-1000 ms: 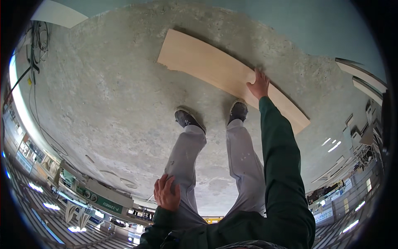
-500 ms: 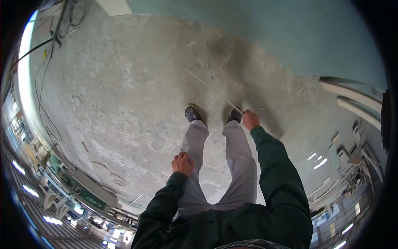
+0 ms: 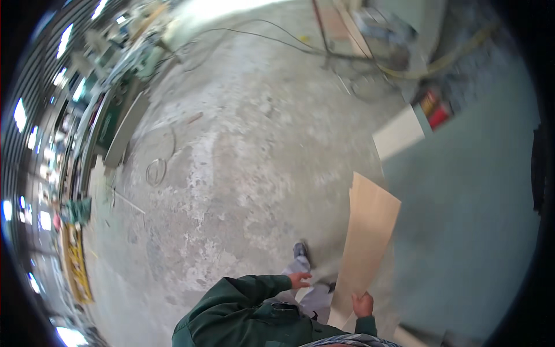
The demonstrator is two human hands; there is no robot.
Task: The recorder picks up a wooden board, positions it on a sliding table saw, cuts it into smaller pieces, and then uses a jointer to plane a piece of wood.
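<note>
A pale wooden board (image 3: 365,237), long and flat with one angled end, extends forward along my right side. My right hand (image 3: 362,304) grips its near edge, fingers closed around it. My left hand (image 3: 299,280) hangs in front of my legs with fingers apart and nothing in it. Between the two hands, one of my shoes (image 3: 300,250) shows on the concrete floor.
To the right lies a broad grey-green surface (image 3: 457,214), a pale block (image 3: 399,134) at its far corner. Cables (image 3: 260,36) cross the floor ahead. Machinery (image 3: 110,124) and a yellow frame (image 3: 79,263) stand to the left. Beside the machinery lies a coiled cord (image 3: 156,172).
My view has swung left, so the grey-green surface has shifted from the top to the right side. The board in my right hand, earlier a thin blurred strip, now shows its broad face.
</note>
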